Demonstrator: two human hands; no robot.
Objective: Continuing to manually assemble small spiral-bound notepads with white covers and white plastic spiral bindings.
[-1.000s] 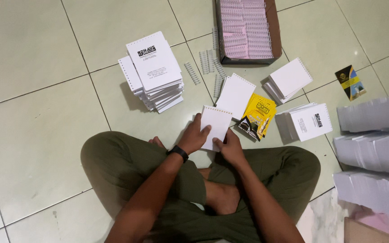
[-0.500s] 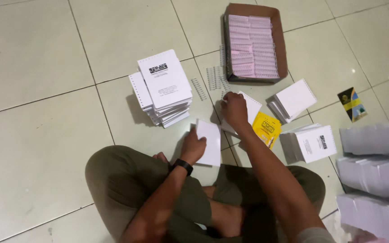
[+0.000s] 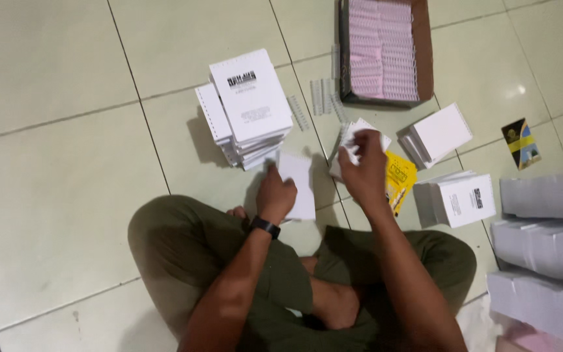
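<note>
Assembly step in hand. Left hand (image 3: 276, 195), fingers pressed down, holds a white sheet bundle (image 3: 298, 186) on the floor at frame centre. Right hand (image 3: 365, 169) lifts a white sheet (image 3: 360, 140) from the small pile, apparently pinched; blur obscures the fingers. Judged next: laying it squarely onto the bundle.
</note>
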